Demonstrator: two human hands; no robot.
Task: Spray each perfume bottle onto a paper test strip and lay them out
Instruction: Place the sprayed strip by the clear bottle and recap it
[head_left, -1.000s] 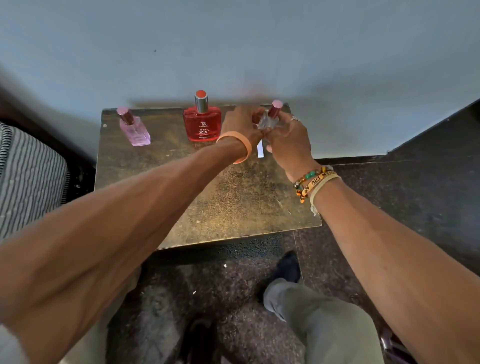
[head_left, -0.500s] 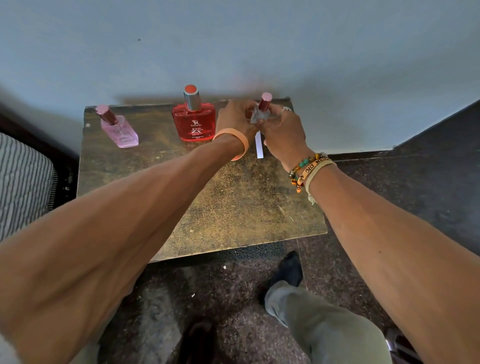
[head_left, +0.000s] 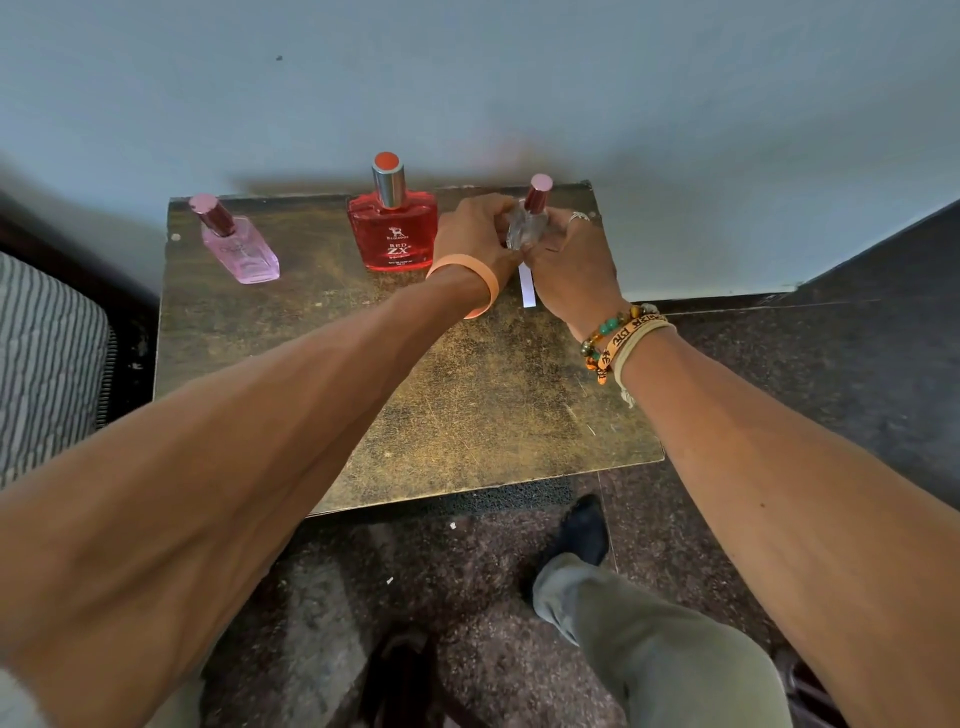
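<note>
On the worn table (head_left: 467, 415) by the wall, the pink bottle (head_left: 241, 249) and red bottle (head_left: 392, 234) stand off to the left. The left hand (head_left: 475, 228) and right hand (head_left: 571, 265) meet at the back right corner, both curled round the small clear bottle (head_left: 524, 228), which is upright between them with its maroon cap (head_left: 537, 189) on. The white paper test strip (head_left: 528, 288) shows just below the bottle in the gap between the hands, its long axis running toward the person; I cannot tell whether either hand pinches it, but the right hand lies closer, so the spray would likely have to aim down and nearward.
</note>
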